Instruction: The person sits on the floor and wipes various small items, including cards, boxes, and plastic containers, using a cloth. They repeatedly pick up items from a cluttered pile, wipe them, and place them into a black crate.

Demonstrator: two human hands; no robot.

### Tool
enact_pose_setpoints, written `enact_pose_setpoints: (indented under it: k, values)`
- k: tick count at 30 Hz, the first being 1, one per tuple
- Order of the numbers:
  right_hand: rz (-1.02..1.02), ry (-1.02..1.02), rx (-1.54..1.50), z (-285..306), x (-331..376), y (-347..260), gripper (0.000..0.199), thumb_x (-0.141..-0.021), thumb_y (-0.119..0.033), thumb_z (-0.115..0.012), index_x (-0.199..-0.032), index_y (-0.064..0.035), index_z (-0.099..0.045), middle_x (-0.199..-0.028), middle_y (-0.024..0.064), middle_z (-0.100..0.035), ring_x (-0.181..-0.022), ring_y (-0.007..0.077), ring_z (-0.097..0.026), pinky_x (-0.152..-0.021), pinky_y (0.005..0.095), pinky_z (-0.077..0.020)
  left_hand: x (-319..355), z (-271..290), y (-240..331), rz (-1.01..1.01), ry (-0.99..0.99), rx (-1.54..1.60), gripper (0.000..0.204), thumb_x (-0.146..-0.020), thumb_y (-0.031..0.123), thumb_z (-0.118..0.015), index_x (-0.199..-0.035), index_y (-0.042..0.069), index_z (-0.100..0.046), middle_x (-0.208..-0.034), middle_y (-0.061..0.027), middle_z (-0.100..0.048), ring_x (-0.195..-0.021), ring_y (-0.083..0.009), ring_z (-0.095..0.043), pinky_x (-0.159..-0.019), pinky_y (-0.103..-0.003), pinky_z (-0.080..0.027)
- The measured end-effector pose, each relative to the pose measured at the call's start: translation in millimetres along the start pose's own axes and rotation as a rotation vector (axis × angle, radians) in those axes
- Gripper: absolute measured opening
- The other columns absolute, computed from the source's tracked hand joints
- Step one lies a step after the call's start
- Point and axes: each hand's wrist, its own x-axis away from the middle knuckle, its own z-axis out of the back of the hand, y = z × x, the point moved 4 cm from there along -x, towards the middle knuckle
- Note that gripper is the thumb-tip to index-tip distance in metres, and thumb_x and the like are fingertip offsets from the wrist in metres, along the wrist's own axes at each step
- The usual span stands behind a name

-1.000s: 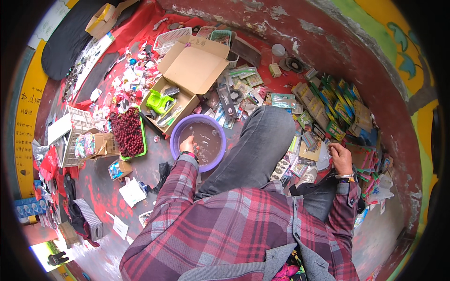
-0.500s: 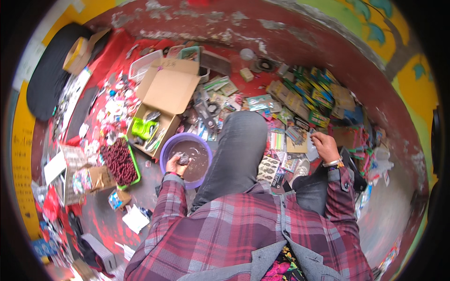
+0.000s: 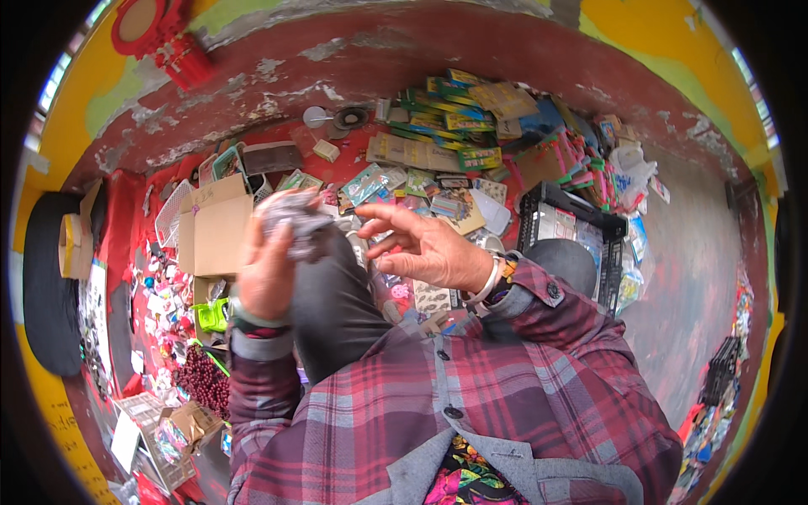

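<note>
Red cloth (image 3: 126, 219) is spread over the floor at the far left, seemingly so that small wares can be laid out on it and kept off the ground. An open cardboard box (image 3: 215, 227) is set on that cloth with its flaps folded back, and beads in dark red (image 3: 202, 380) are heaped lower down beside a green container (image 3: 210, 316), all within arm's reach of the seated person.

The left hand (image 3: 268, 273) is raised in front of the chest and is closed around a crumpled grey bundle (image 3: 290, 223), which looks like thin plastic or foil; blur makes its exact kind hard to tell. The bundle is gripped from below and behind, so that its upper part sticks out above the fingers, probably to leave it free for the other hand.

The right hand (image 3: 425, 248) is held just beside the bundle, to its right, with the fingers spread and curled and nothing in its grasp. A gap is seen between its fingertips and the bundle, so no contact is made.

Further right, flat packets in many colours (image 3: 459, 126) are stacked in rows against the wall, and a black crate (image 3: 572, 220) is stood near the right knee.
</note>
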Motion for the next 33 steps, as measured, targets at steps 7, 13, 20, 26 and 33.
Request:
enact_pose_setpoints:
  k: [7,13,20,26,33]
  values:
    - [-0.095,0.399,0.067,87.7,17.1,10.6,0.026,-0.085,-0.014,-0.059,-0.105,0.0021,-0.062,-0.083,0.0004,-0.064,-0.071,0.0037,-0.055,-0.061,0.0206,-0.0459,-57.8,-69.7,-67.2,0.024,-0.211,-0.503,0.035,-0.094,0.012,-0.046,-0.124,-0.005,-0.045,-0.097,-0.0136,-0.060,-0.089,-0.0147,-0.056,-0.080,-0.025,-0.043]
    - [0.144,0.783,0.684,174.5,36.7,18.3,0.021,-0.081,-0.016,-0.062,-0.090,0.0035,-0.065,-0.072,0.0109,-0.065,-0.067,0.0156,-0.060,-0.062,0.0285,-0.0466,-116.4,-86.2,-60.2,-0.306,-0.091,-0.789,0.025,-0.091,0.019,-0.055,-0.100,-0.003,-0.060,-0.069,-0.0172,-0.061,-0.061,-0.0183,-0.060,-0.056,-0.030,-0.045]
    - [0.011,0.891,-0.530,208.1,40.6,56.8,0.018,-0.088,-0.023,-0.055,-0.093,-0.0067,-0.060,-0.082,0.0052,-0.064,-0.072,0.0168,-0.061,-0.063,0.0275,-0.0455,-115.0,-118.4,-73.5,-0.280,-0.402,-0.617,0.028,-0.081,-0.005,-0.059,-0.108,0.001,-0.058,-0.104,-0.0062,-0.059,-0.097,-0.0118,-0.054,-0.084,-0.024,-0.041]
    - [0.323,0.939,-0.781,224.1,46.3,35.0,0.019,-0.092,-0.024,-0.047,-0.096,-0.0077,-0.056,-0.084,0.0044,-0.060,-0.076,0.0166,-0.056,-0.070,0.0319,-0.0446,-132.5,-157.1,-60.7,-0.271,-0.584,-0.280,0.039,-0.079,-0.014,-0.047,-0.116,-0.004,-0.051,-0.117,-0.0095,-0.055,-0.110,-0.0161,-0.051,-0.095,-0.028,-0.039]
    - [-0.131,0.679,-0.383,169.5,67.7,118.6,0.043,-0.092,-0.041,-0.042,-0.118,-0.0066,-0.048,-0.100,0.0093,-0.059,-0.087,0.0205,-0.057,-0.078,0.0360,-0.0452,-135.4,-216.7,-92.7,-0.527,-0.785,-0.676,0.044,-0.072,-0.012,-0.050,-0.114,0.002,-0.055,-0.103,-0.0151,-0.060,-0.095,-0.0279,-0.058,-0.084,-0.033,-0.045]
